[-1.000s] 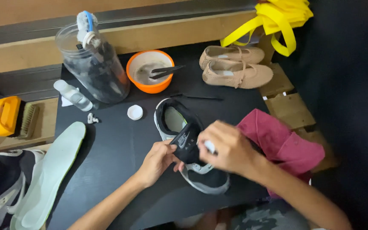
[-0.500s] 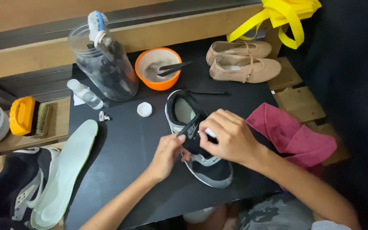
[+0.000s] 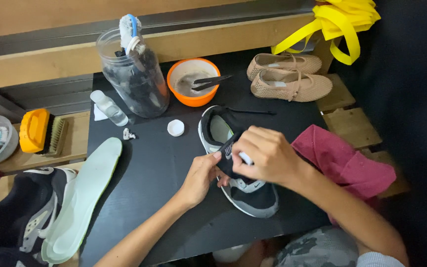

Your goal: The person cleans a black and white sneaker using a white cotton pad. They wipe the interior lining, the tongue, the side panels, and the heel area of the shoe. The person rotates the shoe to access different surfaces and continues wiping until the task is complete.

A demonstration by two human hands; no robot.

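A black and grey sneaker (image 3: 253, 195) lies on the black table (image 3: 159, 168), its opening facing away from me. My left hand (image 3: 201, 175) pinches the sneaker's black tongue from the left side. My right hand (image 3: 265, 155) is closed over the tongue from above and grips a small white object, partly hidden by the fingers. What that object is I cannot make out.
An orange bowl (image 3: 192, 81) holding a dark brush, a clear jar (image 3: 134, 74) of brushes, a small bottle (image 3: 108, 108) and a white cap (image 3: 175, 127) sit behind the sneaker. Beige flats (image 3: 290, 74) lie far right, a red cloth (image 3: 344, 160) right, a pale insole (image 3: 82, 193) and second sneaker (image 3: 23, 210) left.
Both hands stay on the sneaker's tongue, shifting slightly. The camera view has drifted, so the objects sit a little further right and lower.
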